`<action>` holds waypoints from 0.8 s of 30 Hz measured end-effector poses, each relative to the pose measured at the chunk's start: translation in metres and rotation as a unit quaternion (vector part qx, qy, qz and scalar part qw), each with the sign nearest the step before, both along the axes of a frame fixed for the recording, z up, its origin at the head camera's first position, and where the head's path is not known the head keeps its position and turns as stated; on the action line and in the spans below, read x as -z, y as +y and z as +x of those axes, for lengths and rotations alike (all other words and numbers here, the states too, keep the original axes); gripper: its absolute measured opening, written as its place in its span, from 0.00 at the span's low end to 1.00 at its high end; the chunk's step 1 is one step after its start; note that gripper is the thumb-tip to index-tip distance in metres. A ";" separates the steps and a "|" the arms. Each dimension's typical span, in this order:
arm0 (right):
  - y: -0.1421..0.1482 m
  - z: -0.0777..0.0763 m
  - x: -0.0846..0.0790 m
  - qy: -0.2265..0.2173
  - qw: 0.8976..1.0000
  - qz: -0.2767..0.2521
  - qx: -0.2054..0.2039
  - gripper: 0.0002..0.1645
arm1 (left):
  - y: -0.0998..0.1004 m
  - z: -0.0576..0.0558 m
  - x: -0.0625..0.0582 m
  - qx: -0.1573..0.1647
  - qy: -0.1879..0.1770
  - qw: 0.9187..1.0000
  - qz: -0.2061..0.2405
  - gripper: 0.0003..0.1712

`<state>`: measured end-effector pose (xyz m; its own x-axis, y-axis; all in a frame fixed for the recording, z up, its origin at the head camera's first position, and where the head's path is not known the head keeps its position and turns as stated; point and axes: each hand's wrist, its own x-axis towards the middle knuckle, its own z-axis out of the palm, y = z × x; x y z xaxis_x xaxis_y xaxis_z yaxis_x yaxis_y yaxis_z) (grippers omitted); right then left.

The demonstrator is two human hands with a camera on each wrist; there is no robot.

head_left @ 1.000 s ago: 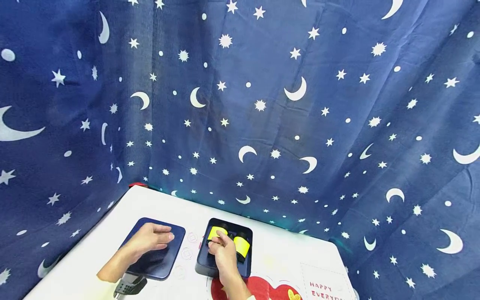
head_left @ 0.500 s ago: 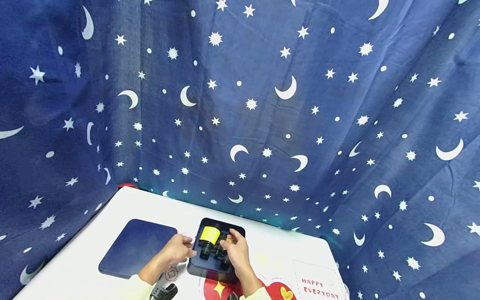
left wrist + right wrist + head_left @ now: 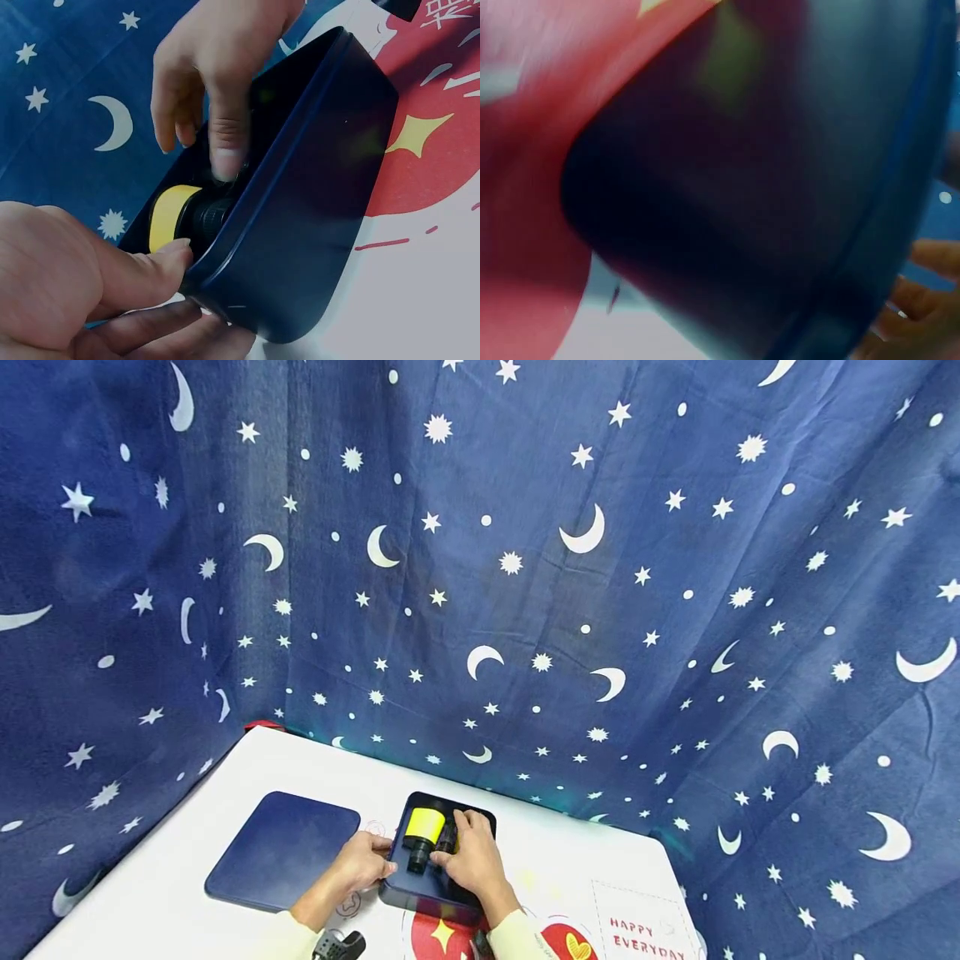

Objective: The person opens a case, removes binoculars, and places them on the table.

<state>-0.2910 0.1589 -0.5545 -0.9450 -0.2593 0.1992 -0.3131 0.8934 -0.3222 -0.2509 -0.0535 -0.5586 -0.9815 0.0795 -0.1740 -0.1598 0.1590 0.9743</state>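
Observation:
A pair of black and yellow binoculars lies inside a dark blue box on the table. My left hand holds the box's left wall; in the left wrist view its thumb lies over the rim beside the yellow barrel, with the fingers outside and below. From above, my right hand reaches into the box and grips the right half of the binoculars, hiding most of that barrel. The thumb of that hand points down at the middle of the binoculars. The right wrist view is blurred and mostly filled by the box's outer wall.
A flat dark blue lid lies left of the box. Red hearts and lettering are printed on the white tablecloth. A dark blue curtain with moons and stars hangs behind the table.
My left hand has moved right from above the lid to the box's left wall. The right hand has shifted from between the barrels to the binoculars' right half.

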 end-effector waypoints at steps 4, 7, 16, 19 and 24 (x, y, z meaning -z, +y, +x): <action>0.002 -0.009 0.001 -0.001 0.994 0.102 -0.037 0.60 | -0.002 -0.002 0.001 0.007 0.003 1.000 0.015 0.27; 0.002 -0.012 0.002 -0.008 0.987 0.152 -0.057 0.64 | -0.002 -0.002 0.002 0.003 -0.007 1.000 0.007 0.27; -0.002 -0.017 0.005 0.017 0.980 0.186 -0.068 0.61 | -0.002 -0.004 0.001 -0.007 -0.028 1.000 -0.011 0.27; -0.003 -0.020 0.007 0.006 0.980 0.188 -0.065 0.61 | -0.002 -0.003 0.001 -0.001 -0.023 1.000 -0.001 0.27; -0.003 -0.024 0.010 -0.001 0.980 0.189 -0.066 0.60 | 0.000 -0.003 0.002 -0.010 -0.025 1.000 0.000 0.27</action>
<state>-0.3151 0.1555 -0.5644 -0.8986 -0.4341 0.0646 -0.4335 0.9009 0.0234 -0.2540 -0.0536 -0.5608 -0.9730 0.0605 -0.2227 -0.2112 0.1555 0.9650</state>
